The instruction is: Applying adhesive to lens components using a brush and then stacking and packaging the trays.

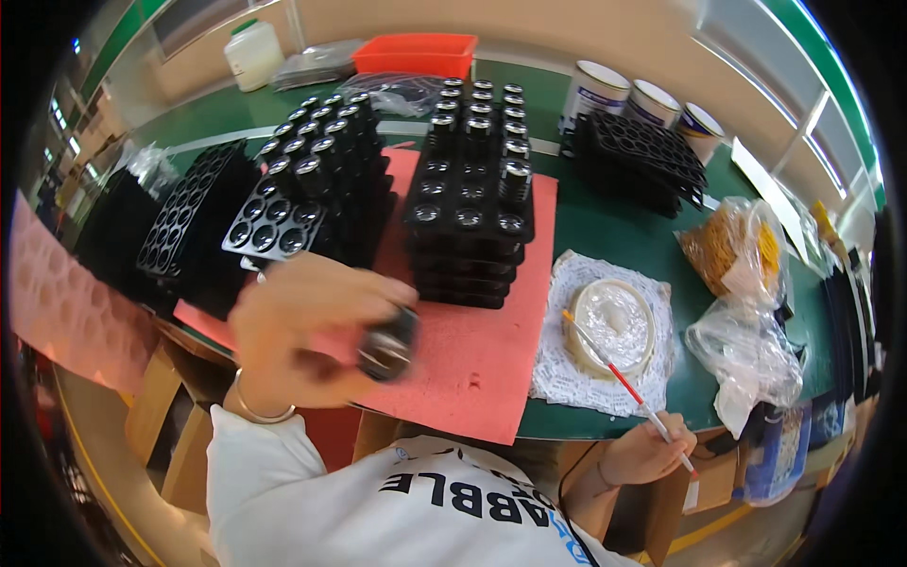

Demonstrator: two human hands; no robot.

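- Head view: at left, a black tray stack [113, 227] fades into the dark rim.
- The left hand [295, 307] is motion-blurred, its fingers clamped on a dark, shiny cylinder [389, 348] and partly hiding it, above the near part of a pink mat [472, 369].
- The right hand [647, 452], near right, has fingers together around a slender red-and-white stick [622, 381]; its far end overlaps a round dish [650, 331], contact unclear. The dish's contents are hard to make out.
- Surface: the mat lies on a green table [609, 227]; patterned paper [557, 373] sits right of it.
- Room: yellow floor line [109, 491] at near left, beige wall [557, 33] at far side.
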